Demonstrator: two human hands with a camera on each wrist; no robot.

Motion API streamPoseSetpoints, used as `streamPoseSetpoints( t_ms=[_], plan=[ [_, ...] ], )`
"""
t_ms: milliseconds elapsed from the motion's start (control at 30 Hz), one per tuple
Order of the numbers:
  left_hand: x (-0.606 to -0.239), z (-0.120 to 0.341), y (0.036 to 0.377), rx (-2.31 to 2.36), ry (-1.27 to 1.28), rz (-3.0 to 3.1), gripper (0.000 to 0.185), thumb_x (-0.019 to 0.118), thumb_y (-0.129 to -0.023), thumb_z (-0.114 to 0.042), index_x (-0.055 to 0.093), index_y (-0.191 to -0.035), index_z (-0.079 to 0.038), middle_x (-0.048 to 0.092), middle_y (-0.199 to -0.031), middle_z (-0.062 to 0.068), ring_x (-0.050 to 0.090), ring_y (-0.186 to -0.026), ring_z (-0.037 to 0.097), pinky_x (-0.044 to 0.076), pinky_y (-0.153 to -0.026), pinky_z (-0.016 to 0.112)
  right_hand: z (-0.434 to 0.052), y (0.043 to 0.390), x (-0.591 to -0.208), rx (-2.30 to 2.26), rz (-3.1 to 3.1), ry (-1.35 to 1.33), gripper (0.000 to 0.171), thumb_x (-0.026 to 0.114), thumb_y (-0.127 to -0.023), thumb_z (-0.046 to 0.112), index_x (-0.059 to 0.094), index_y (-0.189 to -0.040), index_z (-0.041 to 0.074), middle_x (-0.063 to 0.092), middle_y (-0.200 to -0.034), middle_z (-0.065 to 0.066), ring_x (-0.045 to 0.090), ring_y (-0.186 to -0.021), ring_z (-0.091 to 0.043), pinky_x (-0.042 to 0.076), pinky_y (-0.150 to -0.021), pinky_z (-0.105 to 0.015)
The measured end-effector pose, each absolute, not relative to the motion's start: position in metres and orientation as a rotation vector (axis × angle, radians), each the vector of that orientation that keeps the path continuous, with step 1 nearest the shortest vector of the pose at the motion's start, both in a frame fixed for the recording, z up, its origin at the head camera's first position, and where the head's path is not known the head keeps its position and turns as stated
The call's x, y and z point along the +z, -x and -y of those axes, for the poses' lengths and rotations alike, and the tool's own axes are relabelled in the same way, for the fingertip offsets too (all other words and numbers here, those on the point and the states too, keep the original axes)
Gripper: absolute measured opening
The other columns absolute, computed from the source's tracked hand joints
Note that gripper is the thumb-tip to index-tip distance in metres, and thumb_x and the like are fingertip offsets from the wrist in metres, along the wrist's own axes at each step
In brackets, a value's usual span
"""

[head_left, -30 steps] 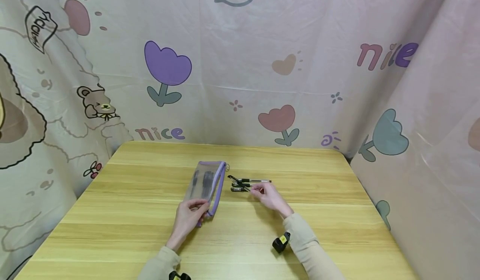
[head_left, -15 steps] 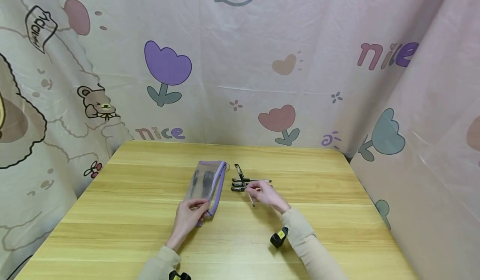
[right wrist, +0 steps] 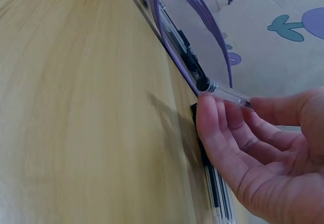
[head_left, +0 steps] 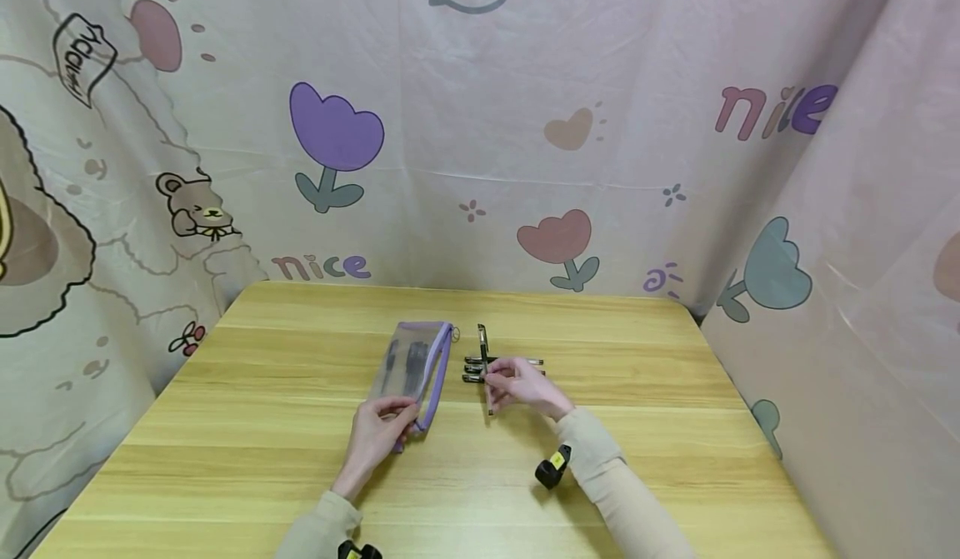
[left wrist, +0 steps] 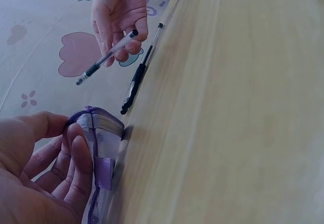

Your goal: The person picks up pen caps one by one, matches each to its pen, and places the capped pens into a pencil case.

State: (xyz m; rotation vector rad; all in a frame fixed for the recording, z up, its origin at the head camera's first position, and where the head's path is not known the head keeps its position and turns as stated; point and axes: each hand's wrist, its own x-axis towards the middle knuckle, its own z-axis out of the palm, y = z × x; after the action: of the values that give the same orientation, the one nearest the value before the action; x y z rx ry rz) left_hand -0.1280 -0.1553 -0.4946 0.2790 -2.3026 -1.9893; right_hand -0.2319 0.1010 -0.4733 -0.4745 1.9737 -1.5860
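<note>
My left hand (head_left: 378, 434) pinches the near end of a clear mesh pencil case (head_left: 401, 367) with purple zip edging. The case's mouth gapes open toward the right, and dark pens (right wrist: 177, 39) show inside it in the right wrist view. My right hand (head_left: 525, 386) pinches a black-and-clear gel pen (head_left: 483, 342) between thumb and fingers, raised off the table in the left wrist view. In the head view this pen points away from me, crossing over several similar pens (head_left: 472, 369) that lie side by side right of the case. The right fingers partly hide those pens.
The wooden table (head_left: 247, 426) reaches back to a printed curtain (head_left: 465, 126), which also hangs along both sides. A black wrist device (head_left: 553, 467) with a yellow patch sits by the right sleeve. Another wrist device (head_left: 360, 551) shows at the bottom edge by the left sleeve.
The held pen has turned from pointing left to pointing away from me. My right hand has shifted slightly left toward the pencil case. The left hand and case have stayed still.
</note>
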Motion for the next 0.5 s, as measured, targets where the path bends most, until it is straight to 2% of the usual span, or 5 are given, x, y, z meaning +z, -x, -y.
streamPoseSetpoints(
  t_ms=[333, 500],
  plan=[
    [-0.494, 0.155, 0.127, -1.983, -0.284, 2.3, 0.018, 0.072, -0.091, -0.006, 0.074, -0.104, 0.006, 0.072, -0.07, 0.01, 0.059, -0.051, 0.011, 0.051, -0.044, 0.022, -0.088, 0.231, -0.476, -1.616, -1.904, 0.384, 0.043, 0.058, -0.098, 0.005, 0.045, -0.135, -0.011, 0.064, -0.111, -0.024, 0.069, -0.076, -0.02, 0.064, -0.077, -0.036],
    [-0.493, 0.155, 0.127, -1.967, -0.272, 2.299, 0.02, 0.072, -0.09, -0.007, 0.073, -0.105, 0.008, 0.072, -0.069, 0.009, 0.06, -0.051, 0.011, 0.052, -0.044, 0.022, -0.076, 0.235, -0.479, -1.669, -1.802, 0.291, 0.046, 0.059, -0.097, 0.001, 0.042, -0.138, -0.01, 0.065, -0.105, -0.017, 0.068, -0.078, -0.021, 0.064, -0.077, -0.034]
  ],
)
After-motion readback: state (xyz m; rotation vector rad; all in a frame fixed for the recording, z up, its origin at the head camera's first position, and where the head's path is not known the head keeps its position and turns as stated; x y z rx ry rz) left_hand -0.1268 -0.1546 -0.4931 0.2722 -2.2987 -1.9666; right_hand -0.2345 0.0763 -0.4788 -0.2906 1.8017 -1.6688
